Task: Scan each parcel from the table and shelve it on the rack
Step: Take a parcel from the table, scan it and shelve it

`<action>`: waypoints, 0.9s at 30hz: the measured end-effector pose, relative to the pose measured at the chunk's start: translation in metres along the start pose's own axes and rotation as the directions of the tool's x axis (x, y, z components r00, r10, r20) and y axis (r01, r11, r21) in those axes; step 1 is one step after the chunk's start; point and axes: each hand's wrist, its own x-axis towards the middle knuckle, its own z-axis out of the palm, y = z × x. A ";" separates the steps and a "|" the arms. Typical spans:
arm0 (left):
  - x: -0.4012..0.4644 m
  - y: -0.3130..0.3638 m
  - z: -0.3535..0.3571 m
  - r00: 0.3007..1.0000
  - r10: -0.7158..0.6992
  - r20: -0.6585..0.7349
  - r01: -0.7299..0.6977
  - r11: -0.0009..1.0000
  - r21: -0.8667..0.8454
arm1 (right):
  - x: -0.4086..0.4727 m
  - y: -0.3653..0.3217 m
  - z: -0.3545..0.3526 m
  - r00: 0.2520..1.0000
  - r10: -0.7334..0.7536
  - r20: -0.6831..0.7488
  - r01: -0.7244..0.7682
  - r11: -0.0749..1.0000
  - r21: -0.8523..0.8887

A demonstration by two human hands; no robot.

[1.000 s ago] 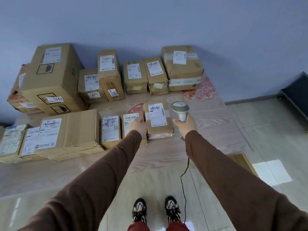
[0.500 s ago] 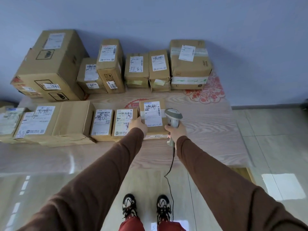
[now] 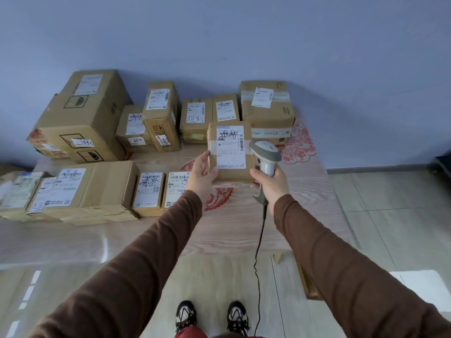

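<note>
Small brown cardboard parcel (image 3: 229,152), white shipping label facing up, held tilted above worktop (image 3: 244,228), beside grey scanner (image 3: 266,154).

Soft daylight, glossy floor (image 3: 427,284) glare, wide-angle edge bending.

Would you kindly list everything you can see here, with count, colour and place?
Small brown cardboard parcel with white label: one, raised above the table, held at its left edge.
Grey handheld barcode scanner: one, right of that parcel, black cable hanging down.
Other brown cardboard parcels: about eleven, in two rows on the table by the wall; the far-left ones are hard to count.
Pale wood-grain table: one, with red paper-cut patterns.
Blue-grey wall: behind the table.
Tiled floor: pale, to the right and below.
Black-and-white shoes: two, bottom centre.
Left hand: holds the parcel; brown sleeve.
Right hand: grips the scanner; brown sleeve.
</note>
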 end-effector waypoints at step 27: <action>0.002 0.085 0.021 0.935 0.311 0.173 -0.284 0.945 -0.165 | -0.075 -0.122 -0.001 0.848 -0.531 -0.004 0.527 0.843 -0.106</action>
